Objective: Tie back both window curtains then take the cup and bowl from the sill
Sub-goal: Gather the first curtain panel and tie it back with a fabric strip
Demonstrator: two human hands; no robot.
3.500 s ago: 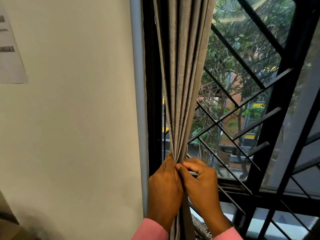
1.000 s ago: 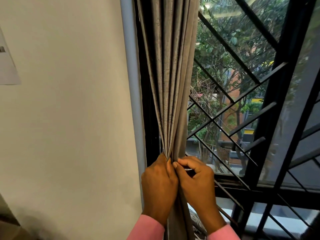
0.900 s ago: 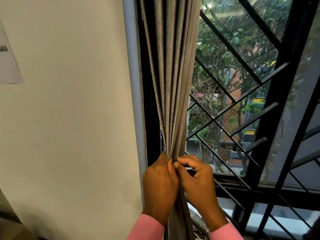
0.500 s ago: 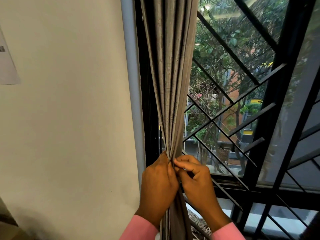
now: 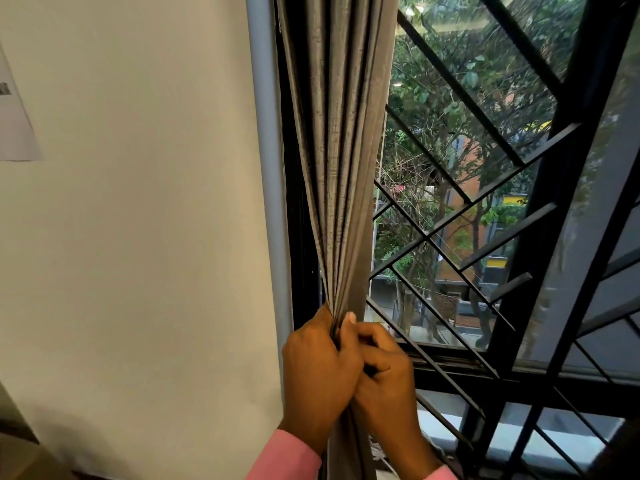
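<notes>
A grey-brown curtain (image 5: 341, 140) hangs gathered into narrow folds at the left side of the window. My left hand (image 5: 317, 375) grips the bunched fabric from the left at its narrowest point. My right hand (image 5: 384, 372) is curled against the bundle from the right, thumb up on the cloth. Any tie-back under the fingers is hidden. A patterned thing (image 5: 379, 452) shows low behind the curtain; I cannot tell what it is. No cup or bowl is in sight.
A cream wall (image 5: 138, 237) fills the left, with a paper sheet (image 5: 14, 126) stuck to it. Black diagonal window bars (image 5: 485, 209) and a thick black frame post (image 5: 540, 271) stand on the right. Trees and buildings lie beyond the glass.
Both hands stay on the gathered curtain at the same spot. My right hand's fingers have curled in tighter and its thumb now points up along the fabric.
</notes>
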